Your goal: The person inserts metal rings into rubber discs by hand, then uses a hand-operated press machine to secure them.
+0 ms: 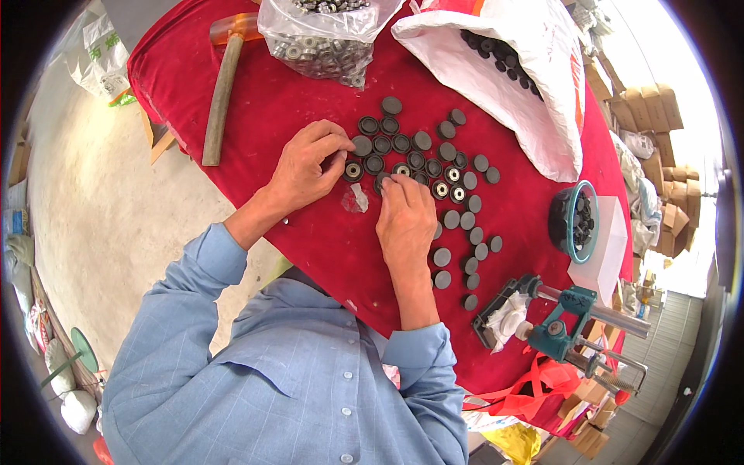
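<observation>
From my end, I see the left hand [312, 159] curled, its fingertips at a black cap [362, 146]; whether it pinches it, I can't tell. The right hand [408, 213] bends its fingers over another cap [380, 183], the grip hidden from me. The loose caps spread mid-table on the red cloth [333, 248], a few holding bearings [440, 190]; the bag [349, 25] stands at the far side. I'd judge the step as arranging caps; the next move calls for a light pinch that spares the neighbours.
</observation>
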Demonstrator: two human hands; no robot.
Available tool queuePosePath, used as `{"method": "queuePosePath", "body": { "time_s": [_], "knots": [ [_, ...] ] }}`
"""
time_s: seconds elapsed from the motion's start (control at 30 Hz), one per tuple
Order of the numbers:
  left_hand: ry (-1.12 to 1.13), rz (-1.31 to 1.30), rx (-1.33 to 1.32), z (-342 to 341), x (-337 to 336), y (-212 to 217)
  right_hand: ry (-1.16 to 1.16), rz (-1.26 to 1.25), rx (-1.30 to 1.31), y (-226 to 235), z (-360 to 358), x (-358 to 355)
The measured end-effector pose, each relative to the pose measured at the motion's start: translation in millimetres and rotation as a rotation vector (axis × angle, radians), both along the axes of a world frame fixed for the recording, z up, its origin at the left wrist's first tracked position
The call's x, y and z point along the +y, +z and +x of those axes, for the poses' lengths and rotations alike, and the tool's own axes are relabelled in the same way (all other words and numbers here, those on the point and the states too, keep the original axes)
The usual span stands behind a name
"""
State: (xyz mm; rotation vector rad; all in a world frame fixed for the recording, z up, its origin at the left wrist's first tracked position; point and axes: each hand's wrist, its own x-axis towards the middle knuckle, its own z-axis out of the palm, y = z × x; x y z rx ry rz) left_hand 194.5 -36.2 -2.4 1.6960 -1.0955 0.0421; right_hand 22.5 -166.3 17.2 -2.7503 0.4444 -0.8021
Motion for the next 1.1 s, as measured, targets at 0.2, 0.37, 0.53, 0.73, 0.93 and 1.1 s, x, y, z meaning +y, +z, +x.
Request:
{"method": "queuePosePath", "body": {
  "time_s": [0.2,0.37,0.53,0.73,0.93,1.1],
  "knots": [
    [-0.002,-0.010,-0.016,1,-2,0,-0.012,-0.066,0.108,3,-14,16],
    [-0.017,0.011,-0.070,-1,-2,1,-0.130,-0.361,0.246,8,-14,35],
    [0.000,0.045,-0.128,0,3,0,-0.071,-0.011,0.125,24,-18,-15],
    [-0.062,0.085,-0.217,-8,-4,12,-0.269,0.058,0.237,19,-44,-35],
    [-0.079,0.185,-0.338,-14,-15,14,-0.254,0.168,0.234,22,-45,-39],
    [-0.098,0.263,-0.352,-14,-17,14,-0.313,0.703,0.091,31,-48,-49]
  ]
}}
